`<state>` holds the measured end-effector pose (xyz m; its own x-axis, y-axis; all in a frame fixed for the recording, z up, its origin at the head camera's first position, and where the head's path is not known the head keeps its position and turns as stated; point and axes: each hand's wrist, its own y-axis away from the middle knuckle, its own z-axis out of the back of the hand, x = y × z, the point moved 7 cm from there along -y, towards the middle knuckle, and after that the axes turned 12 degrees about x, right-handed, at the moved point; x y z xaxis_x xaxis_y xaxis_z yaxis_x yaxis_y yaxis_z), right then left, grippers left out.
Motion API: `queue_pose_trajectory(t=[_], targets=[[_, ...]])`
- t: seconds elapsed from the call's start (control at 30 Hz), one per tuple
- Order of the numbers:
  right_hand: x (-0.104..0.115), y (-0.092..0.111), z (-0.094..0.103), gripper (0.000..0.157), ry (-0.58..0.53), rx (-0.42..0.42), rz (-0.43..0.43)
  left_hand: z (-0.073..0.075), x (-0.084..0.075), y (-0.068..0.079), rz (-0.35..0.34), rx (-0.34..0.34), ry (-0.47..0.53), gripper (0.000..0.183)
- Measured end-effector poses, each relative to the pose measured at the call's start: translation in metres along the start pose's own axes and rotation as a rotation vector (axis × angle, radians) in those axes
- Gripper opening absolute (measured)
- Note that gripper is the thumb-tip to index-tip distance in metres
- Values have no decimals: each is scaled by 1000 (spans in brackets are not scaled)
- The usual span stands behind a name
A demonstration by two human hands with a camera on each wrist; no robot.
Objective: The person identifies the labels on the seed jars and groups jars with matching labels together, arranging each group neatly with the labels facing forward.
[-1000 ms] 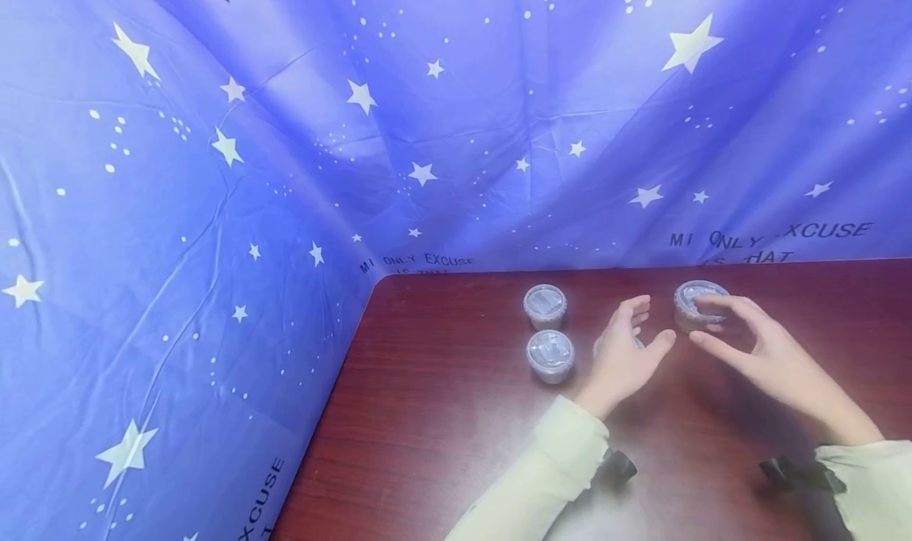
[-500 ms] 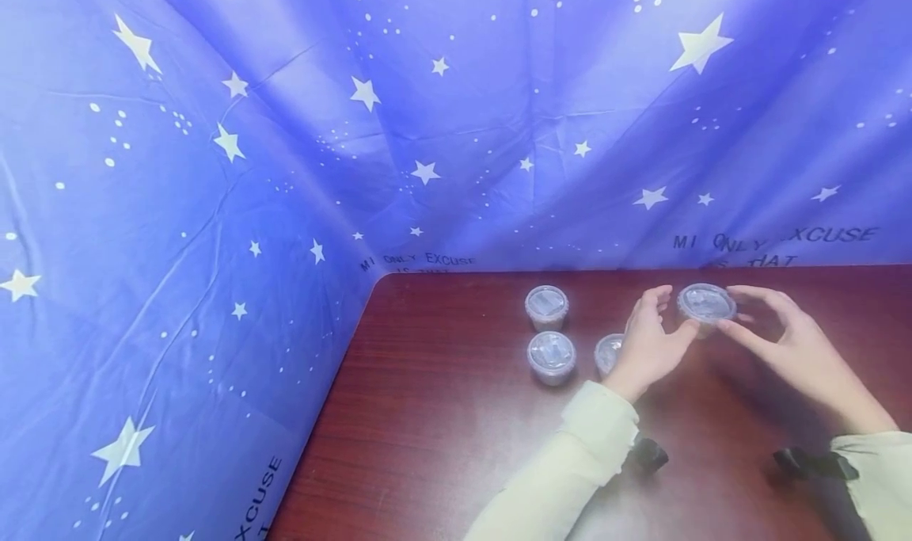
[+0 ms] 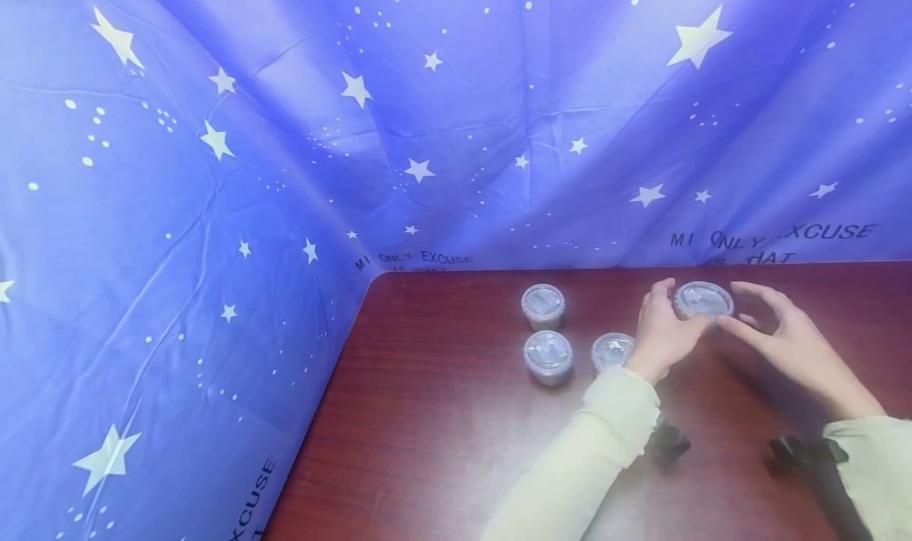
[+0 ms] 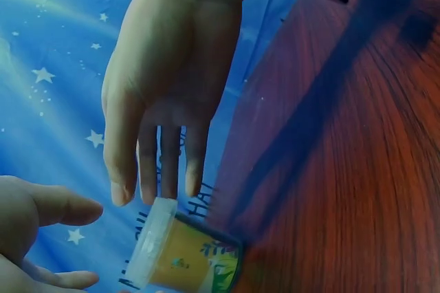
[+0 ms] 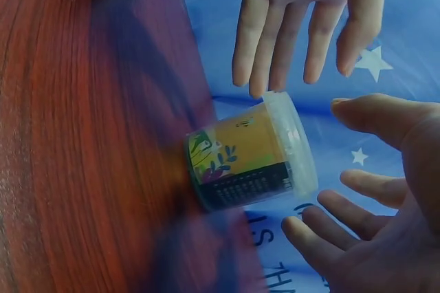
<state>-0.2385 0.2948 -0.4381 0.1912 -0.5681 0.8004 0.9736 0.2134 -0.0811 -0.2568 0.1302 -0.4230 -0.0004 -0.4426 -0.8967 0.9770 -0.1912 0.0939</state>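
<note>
A small round tub with a clear lid stands near the table's far edge, between both hands. Its yellow printed side faces the right wrist view. My left hand is at the tub's left, fingers straight, fingertips close to the lid; whether they touch it I cannot tell. On the other side, my right hand has its thumb and fingers spread apart, with a gap to the tub in the right wrist view. Another lidded tub is partly hidden behind the left wrist.
Two more lidded tubs stand one behind the other farther left on the dark red wooden table. A blue star-printed cloth hangs along the table's back and left edges. Black straps sit at both wrists.
My left hand has moved right, up beside the tub, uncovering the tub behind its wrist. The right hand has drawn off the lid to the tub's right side.
</note>
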Motion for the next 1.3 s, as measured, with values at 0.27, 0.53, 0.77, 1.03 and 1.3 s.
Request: queue_pose_trajectory(t=[0.27,0.53,0.77,1.03,1.3], targets=[[-13,-1,-5,70,-72,38,-13,-13,10,-3,58,18,42,61],[-18,-7,-10,63,-54,57,13,-23,17,-5,78,16,45,51],[-18,-7,-9,58,-95,37,54,-27,18,-6,55,-30,83,47],[-14,-3,-3,55,-118,8,84,-29,13,-3,32,-79,102,46],[-7,3,0,56,-109,-14,69,-25,6,3,6,-84,111,44]])
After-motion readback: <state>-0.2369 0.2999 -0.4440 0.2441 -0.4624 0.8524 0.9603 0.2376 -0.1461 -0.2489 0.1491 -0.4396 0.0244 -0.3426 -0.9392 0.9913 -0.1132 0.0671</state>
